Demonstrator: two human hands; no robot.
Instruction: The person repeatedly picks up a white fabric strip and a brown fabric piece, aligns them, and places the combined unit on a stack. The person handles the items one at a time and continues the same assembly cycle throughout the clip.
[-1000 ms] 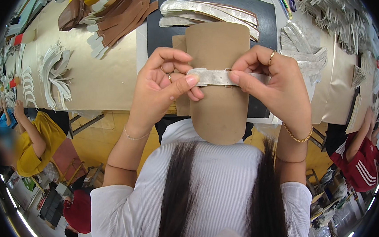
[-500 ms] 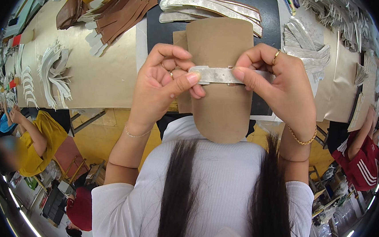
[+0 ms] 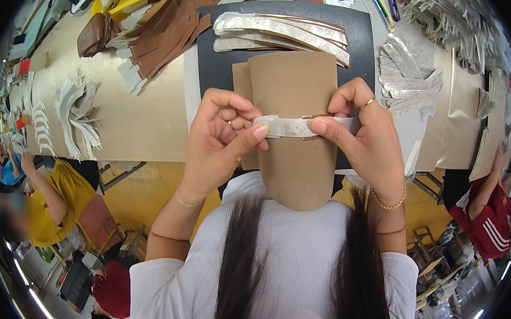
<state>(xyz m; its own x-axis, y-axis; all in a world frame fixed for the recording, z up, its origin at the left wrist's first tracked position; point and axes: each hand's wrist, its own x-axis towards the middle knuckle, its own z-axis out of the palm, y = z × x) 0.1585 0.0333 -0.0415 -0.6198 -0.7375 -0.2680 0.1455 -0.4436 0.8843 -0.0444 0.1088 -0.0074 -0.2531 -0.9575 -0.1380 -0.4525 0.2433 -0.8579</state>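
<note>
A whitish strip with brown edges (image 3: 291,127) lies across a tan curved board (image 3: 293,174) in front of my chest. At the strip's left end, my left hand (image 3: 229,127) pinches it between thumb and fingers. Farther right along the same strip, my right hand (image 3: 366,129) grips it with the thumb on top; the fingertips are partly hidden behind it. Beyond the board, several similar strips with pale backing (image 3: 281,29) are stacked on a black mat (image 3: 361,33).
Brown leather pieces (image 3: 169,36) and a yellow tray (image 3: 145,1) are at the far left. White strips lie in a bundle (image 3: 79,107) on the left and in a pile (image 3: 409,78) on the right. Co-workers in yellow (image 3: 63,204) and red (image 3: 485,216) sit at either side.
Both hands and the strip appear lower in the picture, as does the tabletop. My right thumb has shifted slightly left on the strip, and both hands keep their pinch.
</note>
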